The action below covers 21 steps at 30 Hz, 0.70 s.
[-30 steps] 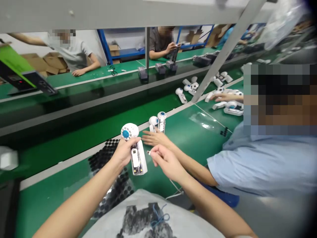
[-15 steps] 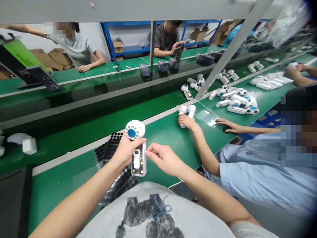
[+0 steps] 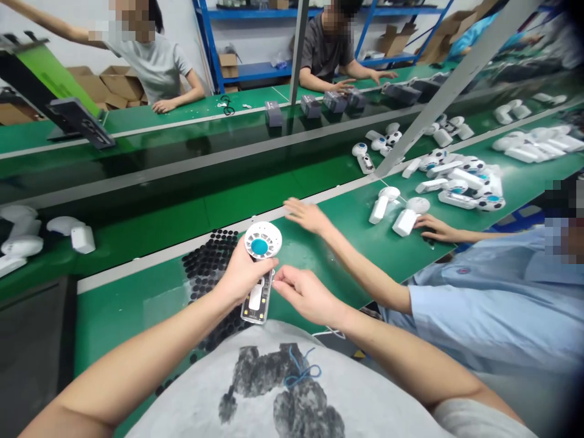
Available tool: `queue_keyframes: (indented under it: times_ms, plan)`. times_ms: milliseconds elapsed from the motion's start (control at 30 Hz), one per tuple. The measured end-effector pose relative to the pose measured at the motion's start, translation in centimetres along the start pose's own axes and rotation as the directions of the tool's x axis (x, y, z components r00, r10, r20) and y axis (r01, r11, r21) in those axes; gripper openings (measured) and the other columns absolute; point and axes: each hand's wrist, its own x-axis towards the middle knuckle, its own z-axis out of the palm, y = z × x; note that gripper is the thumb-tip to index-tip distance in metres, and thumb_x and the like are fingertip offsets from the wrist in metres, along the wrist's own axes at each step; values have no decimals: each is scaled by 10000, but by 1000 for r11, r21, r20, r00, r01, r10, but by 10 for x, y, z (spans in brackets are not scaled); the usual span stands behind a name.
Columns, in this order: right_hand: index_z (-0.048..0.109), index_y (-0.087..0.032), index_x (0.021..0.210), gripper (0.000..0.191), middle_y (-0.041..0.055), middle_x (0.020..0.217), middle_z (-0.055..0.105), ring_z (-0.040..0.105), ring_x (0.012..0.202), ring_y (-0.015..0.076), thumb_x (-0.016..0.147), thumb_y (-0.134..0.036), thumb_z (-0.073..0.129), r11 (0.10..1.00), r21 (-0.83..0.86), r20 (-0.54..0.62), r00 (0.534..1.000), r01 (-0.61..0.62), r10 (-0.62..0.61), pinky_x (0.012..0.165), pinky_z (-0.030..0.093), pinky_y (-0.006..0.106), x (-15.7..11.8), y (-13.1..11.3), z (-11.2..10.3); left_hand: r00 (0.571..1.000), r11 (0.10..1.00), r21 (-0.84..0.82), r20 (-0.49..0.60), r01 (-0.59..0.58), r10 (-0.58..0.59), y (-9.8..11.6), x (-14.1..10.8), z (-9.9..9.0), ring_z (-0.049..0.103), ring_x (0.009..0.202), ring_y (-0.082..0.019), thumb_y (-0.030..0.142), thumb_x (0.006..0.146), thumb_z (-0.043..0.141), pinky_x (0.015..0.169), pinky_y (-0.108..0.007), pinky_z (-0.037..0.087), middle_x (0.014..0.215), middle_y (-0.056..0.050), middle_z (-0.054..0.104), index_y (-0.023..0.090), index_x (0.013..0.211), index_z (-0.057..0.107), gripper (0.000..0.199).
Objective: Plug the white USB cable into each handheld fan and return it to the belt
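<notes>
Held in the left hand, closed round its neck: a white device with blue disc, above the near part of the green table, beside black discs. At its side, right hand with fingertips close together — impossible to tell if closed on something. Below right forearm, white cable. Farther right, co-worker's hands — near more white devices.
</notes>
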Motion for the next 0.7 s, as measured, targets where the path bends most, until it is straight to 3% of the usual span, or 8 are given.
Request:
queue_keyframes:
  times_ms: [167, 333, 433, 500, 600, 633, 700]
  plan:
    - [497, -172, 735, 179, -41, 597, 465, 413, 555, 99, 872, -269, 434, 1000, 18, 14, 1000, -8, 8, 528, 309, 227, 0, 11, 4, 999, 999, -12, 28, 43, -43, -12, 2, 4, 552, 784, -172, 130, 551, 645, 727, -296, 428, 877, -35, 588, 152, 982, 487, 459]
    - [541, -171, 739, 266, -6, 665, 543, 474, 619, 128, 895, -325, 390, 998, 56, 29, 1000, -14, 12, 584, 354, 251, 6, 17, 7, 1000, 993, 119, -12, -3, 5, -20, 11, 6, 555, 785, -190, 80, 515, 614, 752, -321, 421, 854, -40, 592, 156, 953, 503, 458]
    - [602, -177, 757, 290, 18, 697, 577, 494, 656, 161, 863, -394, 442, 992, 64, -5, 994, -104, 105, 608, 373, 273, -10, 23, -12, 990, 963, 244, -57, -115, 132, -19, 25, -22, 549, 819, -195, 80, 492, 634, 765, -305, 411, 874, -52, 594, 143, 921, 543, 443]
    - [620, -183, 770, 290, 25, 673, 555, 477, 643, 170, 814, -445, 506, 960, 106, -126, 954, -259, 271, 570, 366, 269, -27, 31, -31, 962, 947, 293, -195, -130, 193, -15, 37, -54, 546, 784, -176, 111, 506, 652, 727, -281, 413, 844, -41, 589, 141, 875, 553, 383]
    - [587, -190, 803, 353, -33, 521, 367, 319, 480, 118, 798, -529, 490, 879, 289, -158, 886, -380, 436, 437, 245, 243, -49, 41, -47, 912, 983, 166, -385, -79, 139, -9, 56, -93, 531, 670, -131, 155, 532, 677, 643, -244, 416, 751, -8, 577, 144, 800, 535, 304]
    - [572, -191, 801, 371, -53, 507, 302, 259, 459, 105, 790, -552, 487, 859, 334, -129, 883, -389, 451, 421, 202, 238, -53, 42, -45, 916, 992, 101, -388, -69, 104, -9, 62, -97, 530, 657, -119, 155, 532, 685, 635, -232, 419, 745, 0, 579, 147, 797, 530, 307]
    - [553, -188, 782, 393, -72, 518, 233, 195, 461, 90, 774, -576, 496, 842, 378, -65, 896, -385, 439, 420, 163, 227, -56, 42, -35, 941, 999, 1, -336, -36, 34, -13, 74, -85, 536, 647, -103, 130, 516, 696, 632, -217, 428, 739, 10, 586, 151, 795, 527, 326]
